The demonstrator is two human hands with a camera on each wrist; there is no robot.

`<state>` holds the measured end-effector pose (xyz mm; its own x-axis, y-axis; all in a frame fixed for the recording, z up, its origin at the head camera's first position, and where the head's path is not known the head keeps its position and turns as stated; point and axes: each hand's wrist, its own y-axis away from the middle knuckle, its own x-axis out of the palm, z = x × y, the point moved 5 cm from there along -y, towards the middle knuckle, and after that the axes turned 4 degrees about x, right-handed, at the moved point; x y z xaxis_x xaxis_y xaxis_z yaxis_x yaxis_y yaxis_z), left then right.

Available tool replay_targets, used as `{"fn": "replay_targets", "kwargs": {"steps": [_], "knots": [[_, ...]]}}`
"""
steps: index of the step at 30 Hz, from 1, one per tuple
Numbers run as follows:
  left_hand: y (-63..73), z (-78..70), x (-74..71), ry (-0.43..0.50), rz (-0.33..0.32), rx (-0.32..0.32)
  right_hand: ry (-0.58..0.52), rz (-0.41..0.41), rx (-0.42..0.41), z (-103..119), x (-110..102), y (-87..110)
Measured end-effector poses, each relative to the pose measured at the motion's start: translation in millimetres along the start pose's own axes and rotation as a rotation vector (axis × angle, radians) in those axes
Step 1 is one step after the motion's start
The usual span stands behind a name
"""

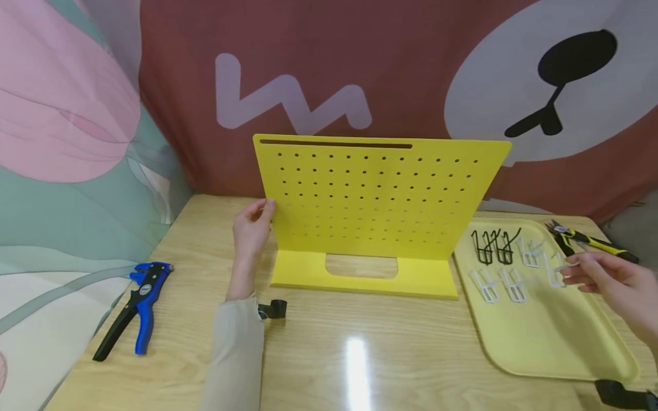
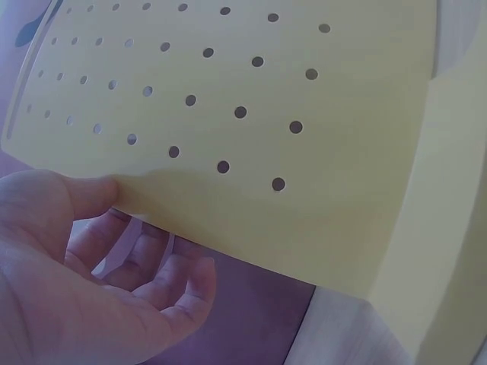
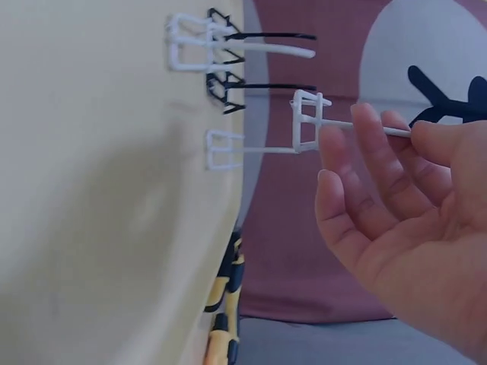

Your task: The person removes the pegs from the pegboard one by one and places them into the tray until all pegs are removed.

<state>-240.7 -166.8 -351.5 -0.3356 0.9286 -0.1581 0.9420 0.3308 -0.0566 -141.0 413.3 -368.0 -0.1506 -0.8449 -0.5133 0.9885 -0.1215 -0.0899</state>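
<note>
A yellow pegboard (image 1: 360,200) stands upright on its flat base on the wooden table. My left hand (image 1: 252,231) holds its left edge, the thumb (image 2: 95,196) on the front face and the other fingers curled at the edge. At the right, my right hand (image 1: 612,279) pinches a white wire pegboard hook (image 3: 307,122) by its prong, above the yellow tray (image 1: 560,342). On the tray lie black wire hooks (image 1: 493,248) at the back and more white hooks (image 1: 514,285) in front and beside them.
Yellow-and-black pliers (image 1: 609,242) lie behind the tray's right edge. A blue-and-black wire stripper (image 1: 141,308) rests on the table's left side. Printed cloth (image 1: 308,34) hangs behind the table.
</note>
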Motion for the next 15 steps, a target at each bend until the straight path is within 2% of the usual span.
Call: {"fn": "replay_targets", "kwargs": {"steps": [3,8,15], "knots": [[0.1,-0.1,-3.8,-0.011,-0.006,0.005,0.018,0.049,0.007,-6.9,4.5,-1.6],[-0.2,-1.4,-2.3,0.000,0.002,0.021,0.076,0.122,0.021,-24.4,9.8,-0.8],[-0.3,-0.8,-2.1,-0.007,-0.003,0.033,0.125,0.159,0.054,-41.3,11.6,-2.9]]}}
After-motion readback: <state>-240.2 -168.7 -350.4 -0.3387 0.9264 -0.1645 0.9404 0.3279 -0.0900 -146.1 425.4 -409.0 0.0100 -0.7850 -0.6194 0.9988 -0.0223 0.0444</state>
